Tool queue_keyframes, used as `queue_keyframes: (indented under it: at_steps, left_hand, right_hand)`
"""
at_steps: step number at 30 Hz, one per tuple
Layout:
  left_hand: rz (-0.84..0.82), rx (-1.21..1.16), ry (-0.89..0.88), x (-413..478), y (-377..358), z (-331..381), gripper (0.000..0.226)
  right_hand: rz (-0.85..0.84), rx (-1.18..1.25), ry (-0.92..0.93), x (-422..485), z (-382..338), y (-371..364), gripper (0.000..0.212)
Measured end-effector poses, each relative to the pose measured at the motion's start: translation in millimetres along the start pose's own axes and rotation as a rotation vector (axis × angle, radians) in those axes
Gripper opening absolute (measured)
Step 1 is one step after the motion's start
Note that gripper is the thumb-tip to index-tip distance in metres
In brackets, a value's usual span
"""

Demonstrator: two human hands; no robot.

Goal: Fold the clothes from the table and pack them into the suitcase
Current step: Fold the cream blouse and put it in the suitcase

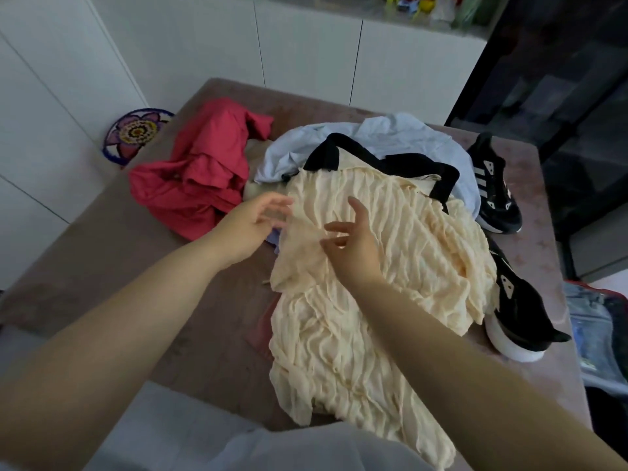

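Head view shows the cream garment [367, 300] lying crumpled on the bench [119, 266]. Its long axis runs near to far: the hem end hangs over the near edge and the black straps [390, 161] lie at the far end. The far end rests on a pale blue garment [390, 134]. A red garment [197, 175] lies in a heap to the left, just beside but apart from the cream one. The left grip [258, 222] is at the garment's left edge, fingers loosely spread and holding nothing. Motion blur hides whether the fingertips touch the fabric. The right grip [353, 243] is over the upper middle of the garment, thumb raised and fingers spread above a turned-over flap, with no pinch visible. Both grips sit at the far half of the garment, left of its centre line, so the bulk of the fabric extends to the right and toward the near edge. The flap lies between the two grips and the right grip is the nearer to it. Judged from this layout, the step in hand is spreading the garment flat before the first fold, and no fold is made yet. Two black shoes [492, 185] [523, 311] stand at the right, touching the garment's right edge, and may catch the fabric if it is drawn that way. What appears to be the suitcase [611, 292] lies beyond the bench's right edge, partly in view, with denim [591, 331] inside.
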State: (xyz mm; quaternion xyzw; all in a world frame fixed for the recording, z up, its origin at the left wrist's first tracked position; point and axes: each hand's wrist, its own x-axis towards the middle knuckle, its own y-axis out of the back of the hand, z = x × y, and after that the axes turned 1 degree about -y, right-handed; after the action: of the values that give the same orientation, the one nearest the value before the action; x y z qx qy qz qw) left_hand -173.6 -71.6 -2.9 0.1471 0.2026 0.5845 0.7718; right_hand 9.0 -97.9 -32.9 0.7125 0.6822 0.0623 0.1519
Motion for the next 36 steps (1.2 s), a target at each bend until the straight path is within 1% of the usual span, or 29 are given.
queue_keyframes:
  at_steps: [2, 4, 5, 6, 8, 9, 10, 12, 13, 14, 16, 17, 18, 19, 21, 23, 25, 27, 28, 30, 31, 32, 34, 36]
  left_hand:
    - [0.098, 0.076, 0.058, 5, -1, -24, 0.039]
    - [0.103, 0.108, 0.154, 8, -10, -45, 0.042]
    - [0.088, 0.126, 0.178, 9, -15, -53, 0.048]
    - [0.077, 0.151, 0.169, 11, -20, -57, 0.055]
    - [0.095, 0.228, 0.059, 18, -28, -57, 0.064]
    - [0.109, 0.273, -0.018, 23, -31, -53, 0.065]
    - [0.112, 0.321, -0.082, 29, -32, -50, 0.067]
    - [0.064, 0.392, -0.169, 41, -33, -40, 0.067]
    - [0.013, 0.439, -0.205, 46, -33, -37, 0.066]
    - [-0.042, 0.515, -0.247, 51, -33, -35, 0.066]
    - [-0.124, 0.645, -0.319, 60, -32, -35, 0.067]
    - [-0.139, 0.678, -0.334, 64, -31, -36, 0.067]
    - [-0.144, 0.701, -0.339, 66, -30, -37, 0.067]
    - [-0.137, 0.714, -0.353, 68, -28, -37, 0.066]
    - [-0.1, 0.769, -0.428, 73, -25, -37, 0.067]
    - [-0.021, 0.886, -0.524, 79, -21, -37, 0.066]
    - [0.067, 0.948, -0.57, 88, -18, -38, 0.061]
    - [0.107, 0.951, -0.566, 97, -17, -36, 0.047]
    - [0.099, 0.945, -0.558, 100, -16, -33, 0.038]
    - [0.071, 0.94, -0.536, 108, -13, -24, 0.021]
    - [0.05, 0.937, -0.517, 111, -10, -19, 0.015]
    - [0.02, 0.929, -0.498, 114, -8, -14, 0.013]
    - [-0.048, 0.903, -0.48, 120, -1, -4, 0.017]
    - [-0.073, 0.903, -0.451, 126, 11, 8, 0.022]
  right_hand:
    - [0.086, 0.034, -0.008, 6, 2, 17, 0.05]
    - [0.185, 0.048, -0.013, 12, 2, 31, 0.027]
    - [0.244, 0.038, -0.011, 17, 3, 39, 0.022]
    - [0.297, 0.015, -0.009, 21, 3, 47, 0.022]
    - [0.36, -0.093, 0.005, 28, 5, 60, 0.025]
    - [0.373, -0.196, 0.052, 30, 8, 64, 0.026]
    - [0.363, -0.314, 0.129, 29, 10, 64, 0.026]
    - [0.285, -0.534, 0.337, 26, 16, 57, 0.019]
    - [0.213, -0.626, 0.417, 23, 20, 52, 0.016]
    - [0.113, -0.712, 0.453, 19, 24, 47, 0.015]
    - [-0.071, -0.867, 0.38, 15, 33, 39, 0.031]
    - [-0.113, -0.907, 0.334, 16, 39, 38, 0.04]
    - [-0.118, -0.93, 0.322, 17, 44, 38, 0.042]
    - [-0.096, -0.942, 0.345, 18, 49, 39, 0.037]
    - [0.037, -0.9, 0.45, 20, 58, 42, 0.022]
    - [0.121, -0.775, 0.495, 24, 57, 48, 0.024]
    - [0.143, -0.667, 0.466, 27, 50, 53, 0.032]
    - [0.089, -0.608, 0.396, 25, 40, 53, 0.041]
    - [0.027, -0.639, 0.358, 22, 35, 50, 0.045]
    - [-0.133, -0.804, 0.269, 16, 33, 37, 0.052]
    - [-0.2, -0.863, 0.223, 14, 37, 32, 0.053]
    - [-0.221, -0.852, 0.187, 14, 41, 29, 0.048]
    - [-0.153, -0.674, 0.097, 18, 40, 36, 0.032]
    - [-0.075, -0.44, 0.002, 27, 31, 50, 0.023]
